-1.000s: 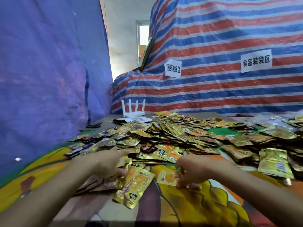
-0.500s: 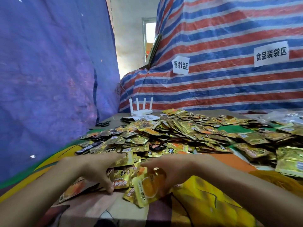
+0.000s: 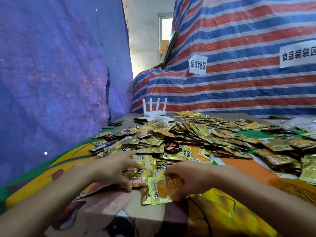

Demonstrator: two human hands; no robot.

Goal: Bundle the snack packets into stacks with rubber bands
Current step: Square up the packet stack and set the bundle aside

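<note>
A wide heap of gold snack packets covers the table. At its near edge my left hand lies over a small stack of packets, fingers curled round its side, thumb at the near edge. My right hand pinches a single gold packet with an orange window, holding it against the table beside that stack. No rubber band is visible.
A white router with antennas stands at the back, black scissors to its left. Blue tarp hangs on the left, striped tarp with paper labels behind. A colourful printed cloth covers the near table.
My right hand has drawn the orange-window packet leftward toward the stack under my left hand. My left hand has shifted slightly forward onto the stack. The view has tilted.
</note>
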